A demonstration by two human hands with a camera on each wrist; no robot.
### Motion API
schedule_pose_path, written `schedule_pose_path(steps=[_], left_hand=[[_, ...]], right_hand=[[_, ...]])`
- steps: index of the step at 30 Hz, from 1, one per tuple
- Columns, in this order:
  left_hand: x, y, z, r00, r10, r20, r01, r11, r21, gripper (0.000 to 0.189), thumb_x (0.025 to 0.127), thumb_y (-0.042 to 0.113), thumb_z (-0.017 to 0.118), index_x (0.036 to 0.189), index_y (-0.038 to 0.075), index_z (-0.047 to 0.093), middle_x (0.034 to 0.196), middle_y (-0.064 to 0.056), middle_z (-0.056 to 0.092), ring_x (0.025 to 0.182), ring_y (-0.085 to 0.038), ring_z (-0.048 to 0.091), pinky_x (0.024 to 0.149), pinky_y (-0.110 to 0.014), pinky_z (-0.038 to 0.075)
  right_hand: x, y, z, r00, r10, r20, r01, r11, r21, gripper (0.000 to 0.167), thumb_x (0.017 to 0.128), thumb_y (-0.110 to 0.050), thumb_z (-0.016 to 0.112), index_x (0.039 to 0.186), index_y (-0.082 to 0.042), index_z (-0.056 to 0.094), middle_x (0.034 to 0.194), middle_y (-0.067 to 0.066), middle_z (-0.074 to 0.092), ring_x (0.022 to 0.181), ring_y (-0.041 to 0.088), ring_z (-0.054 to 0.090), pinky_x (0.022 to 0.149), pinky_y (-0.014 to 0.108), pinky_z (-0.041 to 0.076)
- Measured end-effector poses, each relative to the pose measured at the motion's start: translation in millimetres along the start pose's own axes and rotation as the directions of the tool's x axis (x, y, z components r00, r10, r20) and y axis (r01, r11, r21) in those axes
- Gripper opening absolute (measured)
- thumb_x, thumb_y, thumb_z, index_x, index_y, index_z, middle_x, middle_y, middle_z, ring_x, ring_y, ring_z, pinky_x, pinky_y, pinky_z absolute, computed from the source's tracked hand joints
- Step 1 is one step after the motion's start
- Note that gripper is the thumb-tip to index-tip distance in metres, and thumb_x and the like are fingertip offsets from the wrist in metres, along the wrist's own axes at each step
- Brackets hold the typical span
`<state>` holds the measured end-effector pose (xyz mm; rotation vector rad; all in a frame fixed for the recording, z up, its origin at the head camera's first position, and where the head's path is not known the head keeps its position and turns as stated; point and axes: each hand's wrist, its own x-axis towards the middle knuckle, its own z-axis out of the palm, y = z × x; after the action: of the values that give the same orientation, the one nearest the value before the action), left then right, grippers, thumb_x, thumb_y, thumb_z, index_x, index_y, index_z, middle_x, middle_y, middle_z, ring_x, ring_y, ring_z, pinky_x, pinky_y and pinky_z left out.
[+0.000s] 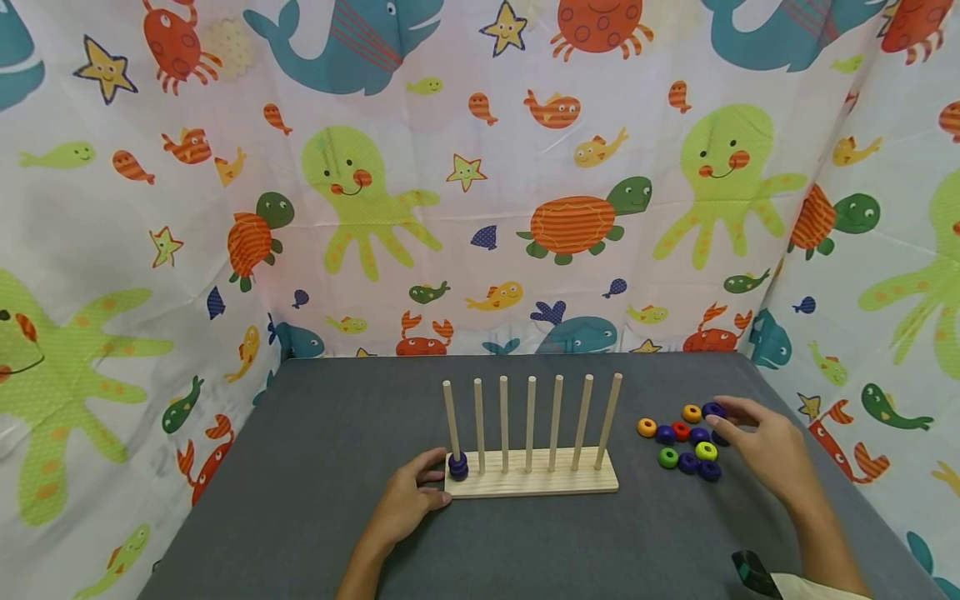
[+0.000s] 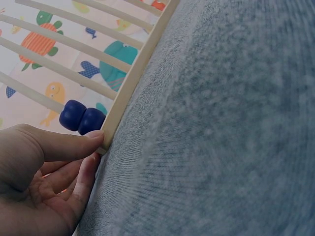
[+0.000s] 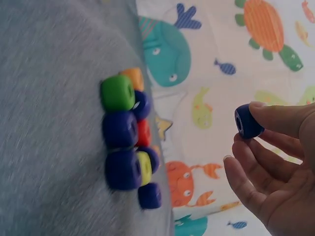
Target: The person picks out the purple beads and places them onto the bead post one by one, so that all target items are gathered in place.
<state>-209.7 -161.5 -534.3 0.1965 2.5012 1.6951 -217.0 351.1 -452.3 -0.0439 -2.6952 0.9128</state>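
A wooden peg board (image 1: 532,482) with several upright pegs stands on the table. Two dark blue beads (image 2: 81,118) are stacked on its leftmost peg. My left hand (image 1: 408,493) holds that end of the board, thumb and fingers at the corner, as the left wrist view shows closely. Over the loose beads at the right, my right hand (image 1: 761,442) pinches a dark blue bead (image 3: 248,121) between thumb and fingers, raised off the table. Below it lies a group of beads: green (image 3: 117,93), red (image 1: 680,431), yellow (image 1: 706,451), orange (image 1: 647,427) and several dark blue ones (image 1: 687,463).
A dark grey cloth (image 1: 337,433) covers the table. Behind and at both sides hangs a white curtain (image 1: 465,317) printed with sea animals. The bead group lies to the right of the board, near the table's right edge.
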Motion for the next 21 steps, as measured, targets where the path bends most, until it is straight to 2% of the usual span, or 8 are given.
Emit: schedule_pose_path(steps=[6,9,12,14,16,18,21], left_hand=[[0.9,-0.6,0.2,1.000,0.001,0.000,-0.001,1.000,0.000,0.070,0.086,-0.004,0.077,0.152,0.001,0.053,0.152,-0.021,0.058,0.129,-0.036,0.064,0.099,-0.043,0.059],[1.1,-1.0,0.3,1.000,0.001,-0.001,-0.001,1.000,0.000,0.070,0.086,-0.003,0.077,0.152,0.001,0.054,0.151,-0.021,0.058,0.128,-0.036,0.064,0.098,-0.042,0.060],[1.2,-1.4,0.4,1.000,0.001,-0.001,-0.001,1.000,0.001,0.070,0.086,-0.003,0.077,0.152,0.001,0.054,0.151,-0.021,0.058,0.128,-0.036,0.064,0.098,-0.042,0.060],[1.2,-1.4,0.4,1.000,0.001,-0.002,-0.001,1.000,-0.001,0.069,0.086,-0.003,0.077,0.151,0.001,0.055,0.151,-0.021,0.058,0.128,-0.036,0.064,0.098,-0.042,0.060],[1.2,-1.4,0.4,1.000,0.003,-0.002,-0.003,1.000,0.000,0.069,0.086,-0.004,0.077,0.151,0.002,0.055,0.151,-0.021,0.058,0.128,-0.035,0.064,0.098,-0.042,0.060],[1.1,-1.5,0.4,1.000,0.004,-0.002,-0.004,1.000,-0.001,0.069,0.086,-0.004,0.077,0.151,0.001,0.055,0.151,-0.021,0.058,0.128,-0.035,0.064,0.098,-0.041,0.060],[1.1,-1.7,0.3,1.000,0.005,0.000,-0.005,1.000,-0.003,0.069,0.087,-0.004,0.077,0.152,0.002,0.054,0.151,-0.021,0.058,0.128,-0.035,0.064,0.098,-0.041,0.060]], right_hand=[[0.5,-19,-3,0.996,-0.054,-0.067,0.056,0.998,0.029,0.050,0.103,-0.040,0.070,0.134,-0.002,0.069,0.115,0.021,0.072,0.109,0.037,0.064,0.071,0.012,0.046],[-0.3,-29,-4,0.993,-0.079,-0.084,0.084,0.995,0.054,0.047,0.102,-0.040,0.071,0.133,-0.004,0.070,0.115,0.018,0.071,0.106,0.016,0.062,0.072,0.004,0.044],[-0.7,-38,-5,0.990,-0.101,-0.100,0.109,0.991,0.072,0.046,0.102,-0.039,0.072,0.134,-0.007,0.070,0.114,0.015,0.071,0.099,-0.006,0.053,0.073,0.002,0.044],[-0.8,-45,-5,0.987,-0.117,-0.108,0.126,0.988,0.086,0.045,0.102,-0.038,0.072,0.135,-0.007,0.070,0.114,0.014,0.071,0.096,-0.015,0.048,0.074,0.001,0.044],[-0.5,-52,-5,0.984,-0.131,-0.117,0.142,0.985,0.098,0.044,0.101,-0.036,0.074,0.135,-0.007,0.070,0.114,0.015,0.071,0.096,-0.017,0.048,0.074,0.001,0.044],[-0.3,-58,-4,0.983,-0.137,-0.123,0.150,0.982,0.112,0.045,0.101,-0.034,0.075,0.136,-0.007,0.070,0.115,0.015,0.071,0.095,-0.012,0.054,0.074,0.001,0.046],[-1.2,-69,-3,0.981,-0.142,-0.130,0.158,0.979,0.129,0.045,0.101,-0.035,0.074,0.137,-0.007,0.069,0.117,0.017,0.071,0.094,0.008,0.070,0.072,0.005,0.049]])
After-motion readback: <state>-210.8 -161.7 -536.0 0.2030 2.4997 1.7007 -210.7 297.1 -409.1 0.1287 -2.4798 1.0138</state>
